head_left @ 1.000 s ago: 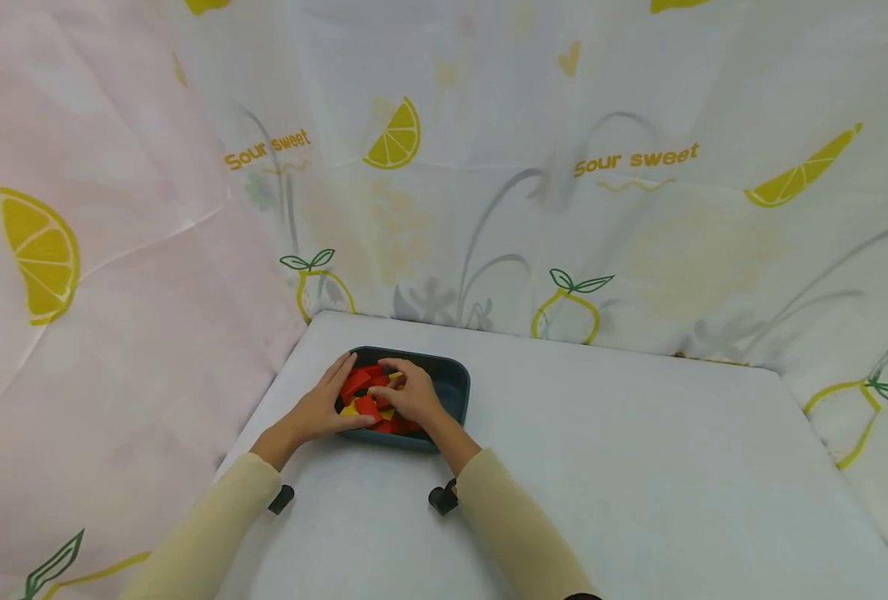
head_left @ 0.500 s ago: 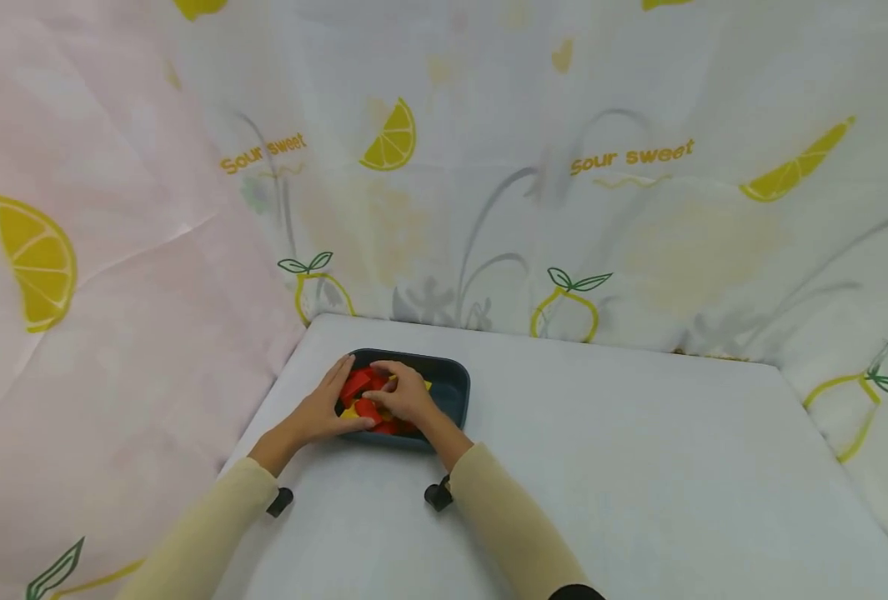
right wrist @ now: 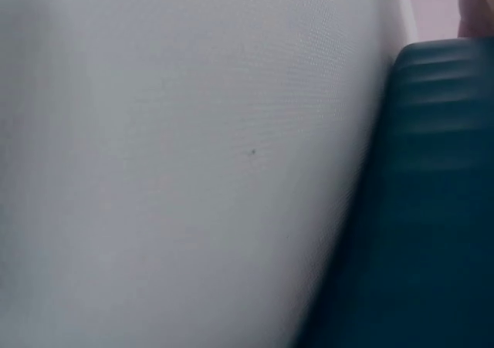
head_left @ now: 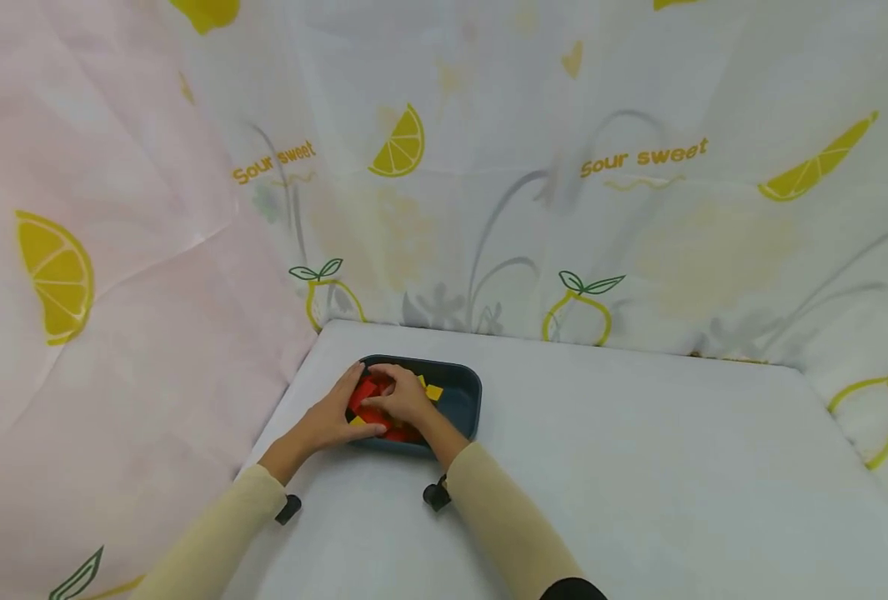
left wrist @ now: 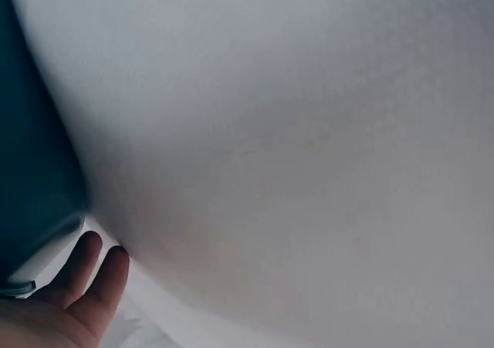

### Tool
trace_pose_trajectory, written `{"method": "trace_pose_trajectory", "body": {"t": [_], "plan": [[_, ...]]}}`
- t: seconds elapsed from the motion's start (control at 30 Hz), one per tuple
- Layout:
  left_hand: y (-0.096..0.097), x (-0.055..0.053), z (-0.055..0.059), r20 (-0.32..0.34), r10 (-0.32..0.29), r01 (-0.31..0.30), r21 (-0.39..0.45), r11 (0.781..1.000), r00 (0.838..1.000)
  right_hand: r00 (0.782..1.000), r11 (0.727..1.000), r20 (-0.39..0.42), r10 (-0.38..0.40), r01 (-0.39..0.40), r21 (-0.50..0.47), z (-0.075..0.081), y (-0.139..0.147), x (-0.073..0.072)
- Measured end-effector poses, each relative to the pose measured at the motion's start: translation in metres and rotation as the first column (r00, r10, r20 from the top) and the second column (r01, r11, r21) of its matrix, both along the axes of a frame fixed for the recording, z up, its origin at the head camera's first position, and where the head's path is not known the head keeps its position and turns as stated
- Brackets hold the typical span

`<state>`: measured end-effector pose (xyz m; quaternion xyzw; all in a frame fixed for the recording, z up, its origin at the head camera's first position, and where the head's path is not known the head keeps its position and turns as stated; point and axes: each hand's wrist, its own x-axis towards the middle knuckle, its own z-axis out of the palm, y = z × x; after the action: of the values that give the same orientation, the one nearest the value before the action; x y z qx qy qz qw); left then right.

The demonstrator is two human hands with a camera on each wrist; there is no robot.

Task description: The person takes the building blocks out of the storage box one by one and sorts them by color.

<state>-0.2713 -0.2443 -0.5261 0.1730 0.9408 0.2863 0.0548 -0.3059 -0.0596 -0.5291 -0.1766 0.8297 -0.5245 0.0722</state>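
In the head view, a dark blue-green rectangular tray (head_left: 466,412) holds several red pieces (head_left: 366,392) and small yellow pieces (head_left: 433,392). My left hand (head_left: 329,421) spans the tray's near left corner, its fingers straight along the left side and its thumb at the front rim. Two of its fingers (left wrist: 104,294) show beside the tray in the left wrist view. My right hand (head_left: 408,402) is down in the tray, fingers and thumb bent over the red pieces; I cannot tell whether it pinches one. The right wrist view shows mostly the tray's outer wall (right wrist: 448,178).
The tray sits near the back left of a white-covered table (head_left: 624,467). Pale cloth (head_left: 489,217) printed with lemons rises behind the table and along its left side. Small black devices (head_left: 436,496) are strapped at the wrists.
My right hand has shifted slightly left and lower over the red pieces, uncovering yellow pieces to its right. My left hand keeps its place on the tray. The head view has tilted slightly.
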Motion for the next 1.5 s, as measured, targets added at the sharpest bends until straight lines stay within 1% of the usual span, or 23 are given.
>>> {"method": "trace_pose_trajectory", "body": {"t": [0.13, 0.23, 0.43, 0.53, 0.67, 0.73, 0.87, 1.0, 1.17, 1.23, 1.4, 1.5], "plan": [[-0.001, 0.002, 0.001, 0.029, 0.014, -0.013, -0.029, 1.0, 0.999, 1.0, 0.998, -0.008, 0.018, -0.018, 0.059, -0.001, -0.002, 0.001], [-0.001, 0.002, 0.003, 0.027, 0.019, -0.018, -0.045, 0.999, 0.999, 0.999, 0.995, -0.032, 0.028, -0.025, 0.101, 0.001, -0.004, 0.001], [-0.004, 0.002, 0.004, 0.042, 0.035, -0.033, -0.047, 0.998, 0.998, 0.995, 0.976, -0.079, 0.062, -0.043, 0.214, 0.001, -0.013, -0.001], [-0.005, 0.003, 0.001, 0.045, 0.039, -0.037, -0.039, 0.999, 0.998, 0.993, 0.964, -0.094, 0.075, -0.048, 0.26, 0.0, -0.017, -0.001], [-0.004, 0.004, -0.002, 0.022, 0.031, -0.031, -0.001, 1.0, 0.999, 0.989, 0.951, -0.118, 0.09, -0.049, 0.306, -0.001, -0.017, -0.003], [-0.004, 0.004, -0.002, 0.017, 0.023, -0.024, 0.013, 1.0, 1.0, 0.986, 0.941, -0.126, 0.113, -0.065, 0.333, 0.0, -0.017, -0.004], [-0.004, 0.005, -0.002, 0.025, 0.025, -0.025, 0.017, 1.0, 0.999, 0.976, 0.915, -0.124, 0.18, -0.12, 0.386, 0.001, -0.015, -0.006], [-0.003, 0.005, -0.004, 0.019, 0.029, -0.03, 0.031, 0.999, 0.999, 0.964, 0.879, -0.12, 0.236, -0.16, 0.448, 0.003, -0.012, -0.008], [0.0, 0.003, -0.007, 0.015, 0.018, -0.019, 0.072, 0.997, 1.0, 0.958, 0.806, -0.062, 0.281, -0.2, 0.557, 0.006, -0.01, -0.01], [0.0, 0.003, -0.009, 0.011, 0.021, -0.021, 0.075, 0.997, 1.0, 0.952, 0.783, -0.05, 0.302, -0.218, 0.583, 0.007, -0.011, -0.01], [-0.002, 0.005, -0.011, -0.028, 0.03, -0.028, 0.075, 0.997, 0.999, 0.928, 0.761, -0.094, 0.36, -0.234, 0.605, 0.008, -0.013, -0.011], [-0.002, 0.005, -0.011, -0.043, 0.024, -0.02, 0.092, 0.996, 0.999, 0.926, 0.761, -0.109, 0.361, -0.225, 0.609, 0.009, -0.013, -0.011]]}}
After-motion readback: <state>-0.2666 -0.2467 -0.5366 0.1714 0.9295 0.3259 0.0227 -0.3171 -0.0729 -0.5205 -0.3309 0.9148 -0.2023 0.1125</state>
